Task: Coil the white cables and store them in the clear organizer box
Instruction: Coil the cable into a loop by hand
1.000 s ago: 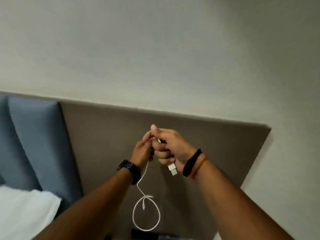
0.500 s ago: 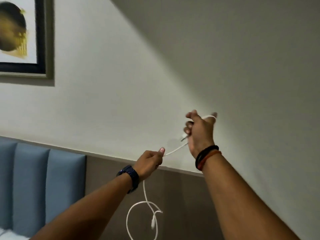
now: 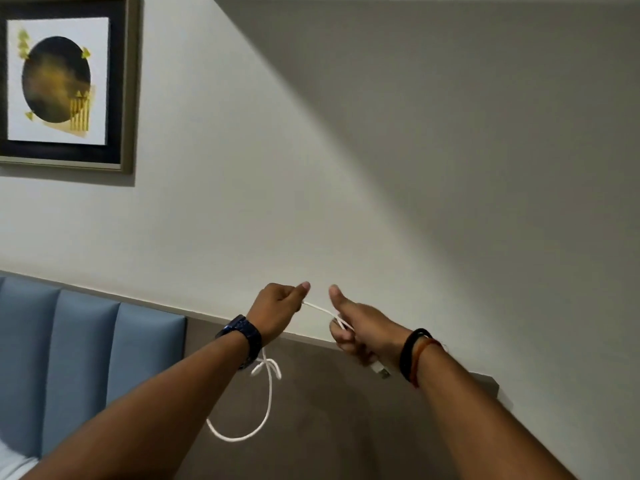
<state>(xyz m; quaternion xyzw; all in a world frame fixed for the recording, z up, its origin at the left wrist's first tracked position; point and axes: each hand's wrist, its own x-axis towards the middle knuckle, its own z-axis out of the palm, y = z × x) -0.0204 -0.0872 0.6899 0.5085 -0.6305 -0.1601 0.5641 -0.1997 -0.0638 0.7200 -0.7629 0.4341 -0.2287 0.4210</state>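
Both hands are raised in front of the wall, holding one thin white cable [image 3: 268,400]. My left hand [image 3: 277,306], with a dark watch on the wrist, pinches the cable between thumb and fingers. A short taut stretch runs from there to my right hand [image 3: 360,327], which is closed around a wrap of cable with the thumb up. The white USB plug [image 3: 380,370] sticks out below my right fist. Under my left wrist the rest of the cable hangs in a loose knotted loop. The clear organizer box is not in view.
A framed picture [image 3: 65,84] hangs on the pale wall at the upper left. A blue padded headboard [image 3: 86,351] fills the lower left and a brown panel [image 3: 329,410] lies behind the hands. A bit of white bedding [image 3: 10,462] shows at the bottom left corner.
The view has tilted up, bringing the picture into sight. My right hand has come down and back toward my left hand, shortening the taut stretch. The hanging loop has swung under my left wrist.
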